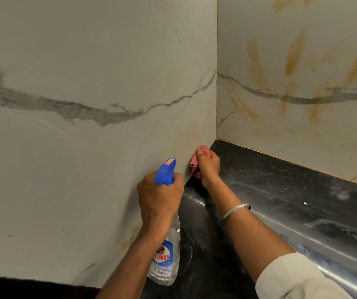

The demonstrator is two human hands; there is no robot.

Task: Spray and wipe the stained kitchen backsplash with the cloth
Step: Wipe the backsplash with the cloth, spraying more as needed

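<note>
My right hand (207,167) grips a bunched red cloth (197,164) and presses it against the left marble backsplash panel (87,147), low down near the corner, just above the counter. My left hand (159,197) holds a clear spray bottle (165,255) by its neck, under the blue trigger head (165,171), which points toward the wall. Faint yellowish marks show on the left panel near the cloth. The right backsplash panel (302,117) carries several orange-brown smears.
A black speckled countertop (270,175) runs along the foot of both panels into the corner. A shiny metal edge (324,244) crosses the lower right. A bangle sits on my right wrist, and a pale sleeve covers my right forearm.
</note>
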